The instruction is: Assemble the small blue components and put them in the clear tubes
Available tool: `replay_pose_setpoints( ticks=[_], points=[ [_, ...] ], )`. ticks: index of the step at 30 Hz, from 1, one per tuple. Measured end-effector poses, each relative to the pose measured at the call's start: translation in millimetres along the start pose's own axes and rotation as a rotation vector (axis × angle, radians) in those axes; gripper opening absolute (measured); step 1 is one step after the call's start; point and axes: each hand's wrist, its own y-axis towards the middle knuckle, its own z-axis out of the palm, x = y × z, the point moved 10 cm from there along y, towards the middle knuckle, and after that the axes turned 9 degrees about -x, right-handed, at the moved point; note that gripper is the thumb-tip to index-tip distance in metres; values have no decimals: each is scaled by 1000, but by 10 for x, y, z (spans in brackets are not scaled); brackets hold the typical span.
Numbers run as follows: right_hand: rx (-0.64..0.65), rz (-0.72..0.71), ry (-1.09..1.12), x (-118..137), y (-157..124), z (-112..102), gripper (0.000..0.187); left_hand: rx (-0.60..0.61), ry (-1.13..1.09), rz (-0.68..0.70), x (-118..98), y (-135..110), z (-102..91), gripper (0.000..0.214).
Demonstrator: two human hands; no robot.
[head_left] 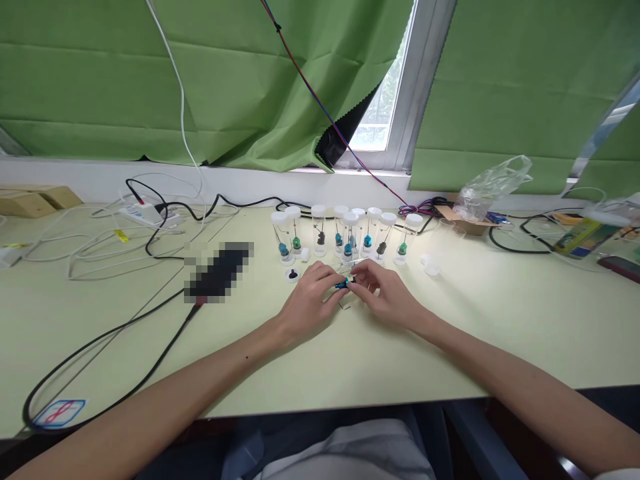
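Note:
My left hand [311, 299] pinches a small blue-and-black plastic piece [342, 285] between thumb and fingers, just above the table. From the other side, the fingertips of my right hand [389, 297] close on the piece's black end. Its exact kind is too small to make out. A thin bent wire-like bit [345, 307] lies below the fingers. Behind my hands stand several clear tubes [319, 233] with white caps, holding small blue, green or black pieces on thin stems. Left of my left hand is a white cap [293, 275] with a black part in it.
White caps [431, 268] lie to the right of the tubes, and a small white block [305, 255] sits among them. A pixelated dark object with a cable [165, 360] is at left. Farther back are a power strip [145, 212], a cardboard box [465, 227] and a plastic bag [493, 190].

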Motion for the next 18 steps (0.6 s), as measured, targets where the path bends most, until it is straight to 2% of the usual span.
replay_pose_setpoints(
  ticks=[5, 12, 16, 18],
  points=[
    [22, 20, 18, -35, 9, 22, 16, -3, -3, -6, -6, 4, -7, 9],
    [50, 49, -88, -84, 7, 49, 37, 0, -9, 10, -33, -11, 11, 8],
    [34, 24, -45, -28, 0, 31, 21, -4, 3, -14, -3, -3, 2, 11],
    [22, -3, -28, 8, -3, 16, 21, -17, 13, -23, 12, 1, -17, 13]
  ],
)
